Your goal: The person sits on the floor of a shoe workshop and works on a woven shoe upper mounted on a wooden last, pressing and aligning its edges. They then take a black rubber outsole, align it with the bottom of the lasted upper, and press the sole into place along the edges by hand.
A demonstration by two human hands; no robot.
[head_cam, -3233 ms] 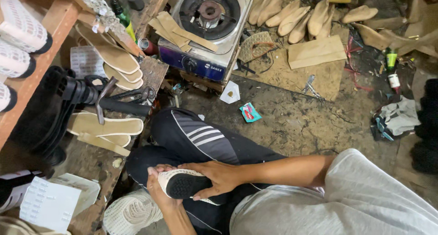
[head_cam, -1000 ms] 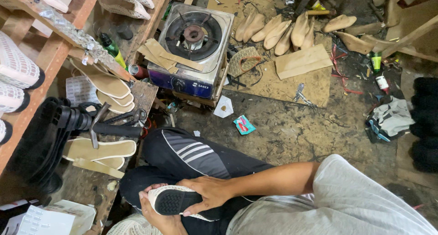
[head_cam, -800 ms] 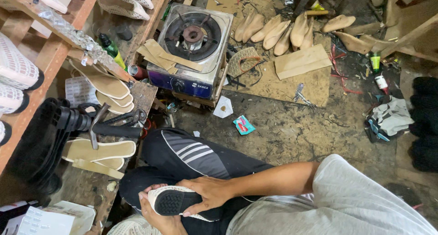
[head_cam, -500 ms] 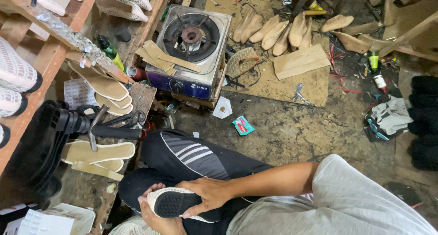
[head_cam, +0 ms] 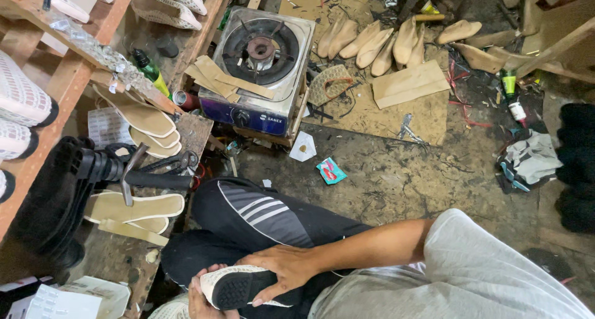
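Both hands — right [head_cam: 282, 272], left [head_cam: 201, 297] — clasping white shoe [head_cam: 235, 286], lap-level

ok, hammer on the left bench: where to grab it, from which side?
Probably the dark handle, from above. The hammer lies flat on the insoles, handle pointing right toward the knee, head at the left end. Both hands are on the shoe.

White black-soled shoe [head_cam: 238, 286] sideways on lap
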